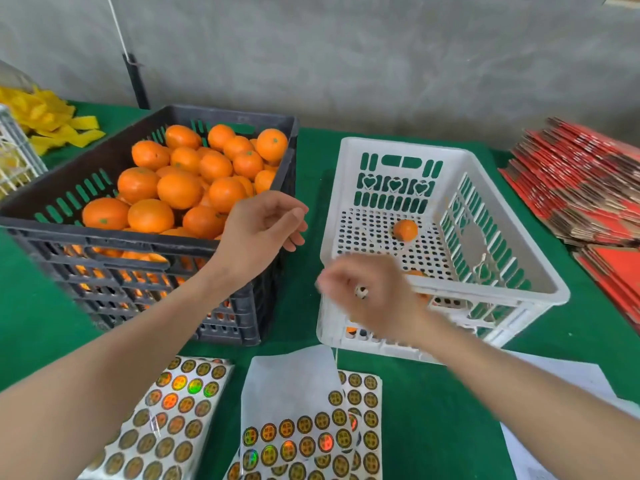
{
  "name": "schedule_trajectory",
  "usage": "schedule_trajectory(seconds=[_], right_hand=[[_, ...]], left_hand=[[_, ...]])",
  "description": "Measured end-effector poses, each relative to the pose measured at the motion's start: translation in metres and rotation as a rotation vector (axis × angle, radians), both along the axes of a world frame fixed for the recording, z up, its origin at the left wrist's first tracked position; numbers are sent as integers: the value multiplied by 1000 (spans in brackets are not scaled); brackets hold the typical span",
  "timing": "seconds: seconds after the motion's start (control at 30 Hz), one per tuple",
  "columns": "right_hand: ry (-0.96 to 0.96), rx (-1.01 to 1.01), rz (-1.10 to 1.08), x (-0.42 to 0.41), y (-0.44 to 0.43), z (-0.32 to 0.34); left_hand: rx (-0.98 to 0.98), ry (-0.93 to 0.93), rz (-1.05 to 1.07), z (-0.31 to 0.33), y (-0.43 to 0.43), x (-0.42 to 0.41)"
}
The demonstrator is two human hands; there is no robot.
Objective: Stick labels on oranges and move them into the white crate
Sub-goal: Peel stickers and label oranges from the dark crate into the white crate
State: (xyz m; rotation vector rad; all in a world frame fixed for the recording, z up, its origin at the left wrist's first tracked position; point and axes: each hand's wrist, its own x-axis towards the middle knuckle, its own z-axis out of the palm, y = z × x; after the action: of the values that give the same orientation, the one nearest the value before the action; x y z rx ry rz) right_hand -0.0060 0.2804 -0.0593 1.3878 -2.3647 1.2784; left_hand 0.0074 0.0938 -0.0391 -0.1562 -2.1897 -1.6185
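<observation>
Fingers (297, 216) of left hand (258, 226) curl near smooth round oranges (180, 190).

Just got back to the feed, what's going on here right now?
A person works bare-handed. The left hand hovers, holding nothing, over the dark grey plastic crate heaped with oranges. The right hand, blurred, is at the near rim of the white plastic crate, where one small orange lies in plain view. Sheets of round shiny labels lie in front.
</observation>
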Motion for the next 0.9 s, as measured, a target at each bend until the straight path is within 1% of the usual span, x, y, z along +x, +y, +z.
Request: schedule_trajectory(seconds=[0.07,0.1,0.17,0.2,0.23,0.3,0.37,0.43,0.5,0.57,0.63,0.67,0.7,0.73,0.8,0.9], right_hand=[[-183,337,43,22,-8,-38],[-253,518,15,24,-11,-59],[-295,821,-125,18,-12,-99],[-289,914,-199,15,-11,-114],[-295,962,-263,11,-10,-125],[-330,983,-359,8,-10,-146],[-396,947,-423,8,-13,-158],[-441,821,-476,11,-16,-161],[-498,673,-482,11,-15,-160],[-633,503,-434,13,-13,-150],[-812,298,-379,15,-10,-137],[-889,184,-349,16,-9,-129],[-943,91,-318,18,-7,-122],[-966,42,-295,19,-4,-116],[-932,56,-277,21,7,-106],[-873,71,-229,24,22,-96]], left_hand=[[13,-10,-25,-5,7,8],[11,-21,-33,-9,10,13],[14,-64,-34,-22,14,23],[9,-90,-33,-29,16,28],[-8,-119,-31,-38,17,32],[-63,-209,-25,-58,20,39],[-140,-358,-16,-82,21,42],[-290,-534,-23,-105,19,44],[-450,-668,-68,-123,16,44],[-525,-753,-129,-131,15,43],[-583,-819,-160,-131,17,38],[-561,-841,-168,-130,17,33],[-491,-851,-184,-128,16,28],[-403,-849,-198,-126,13,25],[-296,-837,-243,-122,6,20],[-116,-910,-321,-115,-6,17]])
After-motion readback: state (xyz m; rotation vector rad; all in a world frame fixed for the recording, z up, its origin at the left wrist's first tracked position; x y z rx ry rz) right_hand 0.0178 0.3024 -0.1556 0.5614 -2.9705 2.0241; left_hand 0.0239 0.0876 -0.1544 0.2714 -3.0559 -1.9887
